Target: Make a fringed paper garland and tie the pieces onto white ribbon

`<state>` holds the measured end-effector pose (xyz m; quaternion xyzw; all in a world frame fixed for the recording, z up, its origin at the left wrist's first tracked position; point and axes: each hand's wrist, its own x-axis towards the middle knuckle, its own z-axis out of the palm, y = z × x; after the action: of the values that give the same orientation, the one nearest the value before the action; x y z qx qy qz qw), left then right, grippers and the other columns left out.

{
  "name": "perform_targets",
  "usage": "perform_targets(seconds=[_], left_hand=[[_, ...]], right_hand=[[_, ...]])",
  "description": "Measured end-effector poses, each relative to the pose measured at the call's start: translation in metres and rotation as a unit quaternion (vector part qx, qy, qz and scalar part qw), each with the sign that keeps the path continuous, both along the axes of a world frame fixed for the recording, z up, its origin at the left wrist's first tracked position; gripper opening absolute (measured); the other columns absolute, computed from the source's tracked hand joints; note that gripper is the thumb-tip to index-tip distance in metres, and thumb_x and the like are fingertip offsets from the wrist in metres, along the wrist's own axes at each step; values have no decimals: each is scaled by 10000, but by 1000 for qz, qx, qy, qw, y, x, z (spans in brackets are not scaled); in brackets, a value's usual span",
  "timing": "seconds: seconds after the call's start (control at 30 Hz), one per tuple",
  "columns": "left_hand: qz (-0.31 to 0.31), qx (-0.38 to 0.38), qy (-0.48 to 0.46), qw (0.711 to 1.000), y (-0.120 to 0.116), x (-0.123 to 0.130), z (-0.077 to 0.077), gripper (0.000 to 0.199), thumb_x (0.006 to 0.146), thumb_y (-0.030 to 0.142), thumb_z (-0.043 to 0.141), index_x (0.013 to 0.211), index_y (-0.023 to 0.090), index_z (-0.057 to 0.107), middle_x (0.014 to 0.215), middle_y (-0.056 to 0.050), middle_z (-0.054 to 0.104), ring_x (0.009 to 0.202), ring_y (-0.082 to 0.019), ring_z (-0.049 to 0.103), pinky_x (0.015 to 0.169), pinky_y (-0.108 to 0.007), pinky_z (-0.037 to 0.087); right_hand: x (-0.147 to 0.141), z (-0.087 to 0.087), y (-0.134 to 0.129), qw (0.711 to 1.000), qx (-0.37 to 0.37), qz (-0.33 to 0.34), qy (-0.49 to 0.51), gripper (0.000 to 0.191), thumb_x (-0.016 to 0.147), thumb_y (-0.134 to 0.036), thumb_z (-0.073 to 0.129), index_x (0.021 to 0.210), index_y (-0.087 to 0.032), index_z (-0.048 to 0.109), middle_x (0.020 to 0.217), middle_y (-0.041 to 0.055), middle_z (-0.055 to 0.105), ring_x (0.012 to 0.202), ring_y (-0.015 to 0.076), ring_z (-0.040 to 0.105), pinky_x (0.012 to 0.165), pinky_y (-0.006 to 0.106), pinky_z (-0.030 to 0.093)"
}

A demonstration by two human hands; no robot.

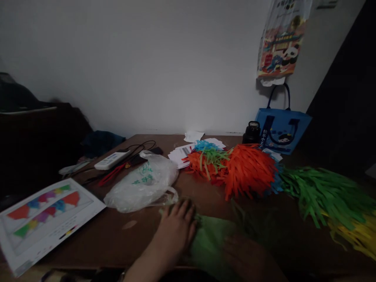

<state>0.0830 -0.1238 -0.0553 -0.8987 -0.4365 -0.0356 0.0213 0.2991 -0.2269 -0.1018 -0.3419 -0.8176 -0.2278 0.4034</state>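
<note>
Green sheet (pixel 212 235), bottom middle, maybe being flattened: left hand (pixel 178 223) open, right hand (pixel 246 252) too blurry to tell; needs gentle pressing.

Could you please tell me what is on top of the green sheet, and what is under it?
On the green sheet, the left hand covers the left side; the right hand, dim and blurred, overlaps the right edge. Brown table shows around it; anything directly beneath is hidden.

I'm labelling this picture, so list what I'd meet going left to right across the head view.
Printed sheet, plastic bag, left hand, green sheet, right hand, blue bag, yellow fringe.
</note>
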Motion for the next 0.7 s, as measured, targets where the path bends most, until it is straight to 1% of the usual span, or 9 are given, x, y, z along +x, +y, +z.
perform_targets(seconds=[0.07,0.13,0.2,0.27,0.33,0.4,0.5,0.57,0.7], left_hand=[[49,28,9,998,16,-19,1,375,910,174,491,1250,119,637,1367,-200,572,1230,-381,548,972,-576,449],[47,67,-28,996,21,-34,5,349,904,201,506,1207,121,661,1317,-207,612,1185,-384,581,931,-565,479],[-55,93,-96,989,13,-39,9,406,904,350,552,1257,160,618,1342,-189,598,1235,-380,541,980,-582,444],[-223,70,-144,962,-3,-34,11,595,851,534,598,1338,200,529,1393,-153,563,1299,-345,488,1055,-546,400],[-329,21,-151,932,-20,-23,8,636,832,542,630,1353,205,490,1375,-121,588,1277,-290,519,1061,-443,427],[-336,-7,-151,930,-30,-13,1,448,882,401,623,1276,202,546,1284,-93,659,1193,-246,587,999,-351,477],[-313,12,-180,933,-35,-6,-15,195,936,267,539,1095,214,638,1082,-62,731,1024,-213,650,885,-302,509],[-312,46,-207,926,-35,-6,-26,179,958,253,488,992,207,657,906,-51,732,861,-190,659,790,-285,512],[-300,100,-238,918,-38,-11,-38,234,977,214,431,857,199,632,664,-17,648,647,-159,600,703,-280,491]], right_hand=[[5,1,-2,1000,-16,7,-18,367,967,-77,335,893,-167,682,838,20,777,835,106,727,895,195,540],[9,1,-3,999,-41,11,-34,333,965,-82,363,942,-166,684,887,34,779,887,110,723,911,206,539],[12,-3,-2,998,-59,10,-29,317,959,-77,377,984,-165,681,936,47,776,937,116,714,935,224,533],[15,-9,1,997,-69,17,-18,333,967,-93,348,1012,-158,672,984,61,768,989,123,699,962,251,524],[19,-17,4,996,-84,26,-2,366,981,-116,300,1025,-161,661,1007,60,763,1026,123,685,1001,284,502],[24,-21,6,993,-113,28,4,384,974,-114,279,1034,-180,653,1016,46,761,1056,118,671,1046,319,468],[28,-15,5,988,-149,11,-28,358,913,-107,335,1096,-166,638,1053,68,750,1083,145,660,1067,373,452],[26,-8,3,987,-150,8,-64,334,876,-108,397,1107,-147,635,1052,80,750,1058,158,670,1060,368,460],[12,-6,3,995,-92,22,-37,315,935,-81,360,899,-192,652,880,-9,770,908,100,703,1110,275,381]])
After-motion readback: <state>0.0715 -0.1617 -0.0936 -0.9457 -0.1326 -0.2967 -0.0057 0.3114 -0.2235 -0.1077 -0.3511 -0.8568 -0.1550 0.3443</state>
